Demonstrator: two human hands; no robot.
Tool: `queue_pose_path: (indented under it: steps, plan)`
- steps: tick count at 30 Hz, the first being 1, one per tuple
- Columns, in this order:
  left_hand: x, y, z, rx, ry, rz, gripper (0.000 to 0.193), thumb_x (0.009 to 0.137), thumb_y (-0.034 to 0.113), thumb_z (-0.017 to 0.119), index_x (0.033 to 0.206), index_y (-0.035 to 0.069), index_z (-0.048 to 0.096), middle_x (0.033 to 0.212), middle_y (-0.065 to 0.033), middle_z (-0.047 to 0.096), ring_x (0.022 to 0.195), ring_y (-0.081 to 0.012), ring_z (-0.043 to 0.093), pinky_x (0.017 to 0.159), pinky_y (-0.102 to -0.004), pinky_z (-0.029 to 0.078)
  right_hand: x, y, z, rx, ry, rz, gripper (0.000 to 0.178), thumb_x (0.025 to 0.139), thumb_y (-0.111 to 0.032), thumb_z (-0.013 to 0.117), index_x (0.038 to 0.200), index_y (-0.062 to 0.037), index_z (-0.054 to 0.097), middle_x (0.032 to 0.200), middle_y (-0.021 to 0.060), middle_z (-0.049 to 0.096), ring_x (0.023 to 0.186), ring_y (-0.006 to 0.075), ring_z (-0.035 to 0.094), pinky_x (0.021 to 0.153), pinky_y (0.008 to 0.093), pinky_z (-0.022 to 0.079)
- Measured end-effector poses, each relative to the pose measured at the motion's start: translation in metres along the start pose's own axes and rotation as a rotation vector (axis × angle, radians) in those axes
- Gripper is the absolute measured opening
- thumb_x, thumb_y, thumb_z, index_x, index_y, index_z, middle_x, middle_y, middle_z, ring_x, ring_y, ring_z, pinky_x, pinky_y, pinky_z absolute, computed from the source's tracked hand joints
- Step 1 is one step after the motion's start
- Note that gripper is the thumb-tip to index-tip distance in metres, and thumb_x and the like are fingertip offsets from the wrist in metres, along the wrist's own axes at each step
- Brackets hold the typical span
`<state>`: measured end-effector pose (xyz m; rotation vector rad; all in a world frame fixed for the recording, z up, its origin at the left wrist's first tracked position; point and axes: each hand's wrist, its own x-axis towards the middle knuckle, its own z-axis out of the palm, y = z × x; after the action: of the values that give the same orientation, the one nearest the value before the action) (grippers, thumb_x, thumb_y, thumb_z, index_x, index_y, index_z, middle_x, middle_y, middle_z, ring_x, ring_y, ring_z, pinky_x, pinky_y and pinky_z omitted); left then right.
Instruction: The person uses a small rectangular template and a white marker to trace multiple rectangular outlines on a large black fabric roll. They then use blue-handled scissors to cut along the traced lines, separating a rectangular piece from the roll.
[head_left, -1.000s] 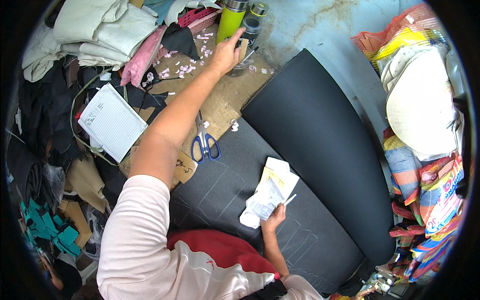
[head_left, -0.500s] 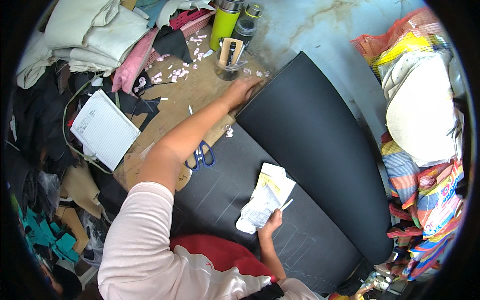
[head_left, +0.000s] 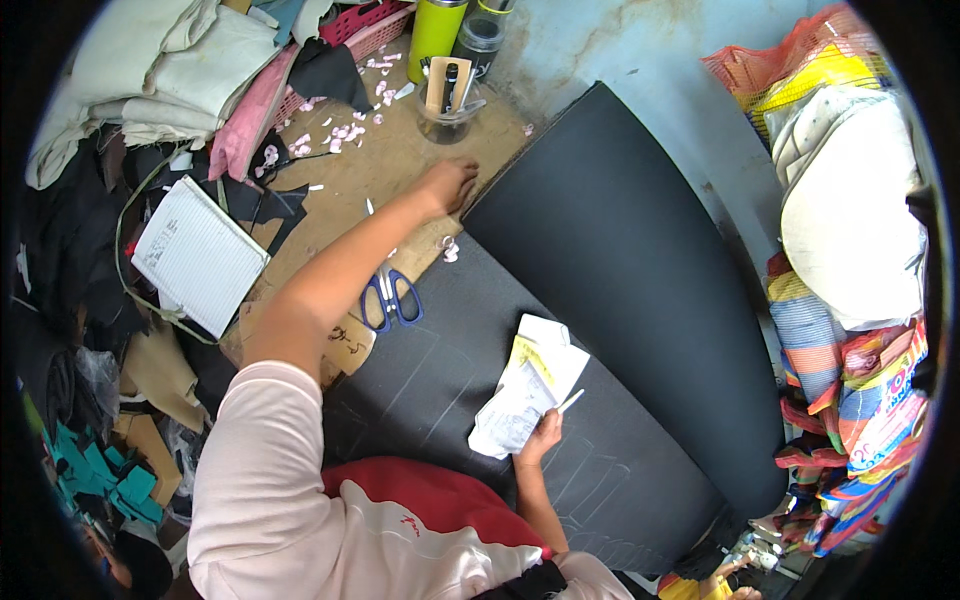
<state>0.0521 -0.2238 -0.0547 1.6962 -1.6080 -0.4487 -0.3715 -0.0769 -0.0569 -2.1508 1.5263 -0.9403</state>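
Note:
My left hand (head_left: 447, 185), its fingers curled down, rests on the brown board (head_left: 395, 150) beside the black roll's left end; anything inside it is hidden. My right hand (head_left: 540, 437) holds a wad of creased paper slips (head_left: 528, 390), white with one yellowish part, and a thin white pen (head_left: 571, 400) sticks out from the same grip. Beneath the papers lies a black sheet (head_left: 440, 370) with pale drawn outlines, running into a thick black roll (head_left: 630, 270). Scissors with blue handles (head_left: 392, 298) lie below my left forearm, near pink scraps (head_left: 450, 250) at the board's edge.
A clear cup (head_left: 447, 122) of pens and green and dark bottles (head_left: 436, 40) stand at the back. More pink scraps (head_left: 345, 135) litter the board. A lined notebook (head_left: 200, 258) and folded cloth (head_left: 170, 60) lie left. White rounded pieces (head_left: 855, 210) and colourful bags (head_left: 860, 400) fill the right side.
My left hand has drawn back left along the board, its fingers more curled. Some pink scraps near it are no longer visible. The papers in my right hand have tilted slightly.

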Motion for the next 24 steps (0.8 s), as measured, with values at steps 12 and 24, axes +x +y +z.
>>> queue_pose_path:
  steps: [12, 24]
  plan:
    - [-0.094, 0.03, -0.004, 0.554, 0.013, -0.286, 0.042, 0.09, 0.023, 0.046, 0.125, 0.0, 0.049, 0.135, -0.0223, 0.04, 0.131, -0.0349, 0.03, 0.106, -0.0502, 0.024, -0.003, 0.012, 0.002, -0.008, -0.003, 0.012, 0.024, 0.074, -0.013, 0.068, 0.078, -0.0032, 0.046, 0.073, 0.0103, 0.053, 0.062, 0.0254, 0.056, 0.053, 0.0341, 0.043]
    - [-0.166, 0.048, -0.106, 0.493, 0.499, -0.368, 0.071, 0.076, 0.045, 0.064, 0.132, 0.007, 0.043, 0.138, -0.0253, 0.033, 0.132, -0.0412, 0.024, 0.106, -0.0532, 0.019, 0.001, 0.0, -0.001, -0.018, -0.012, -0.041, 0.018, 0.078, -0.004, 0.063, 0.085, -0.0017, 0.047, 0.08, 0.0106, 0.055, 0.069, 0.0235, 0.06, 0.057, 0.0326, 0.047]
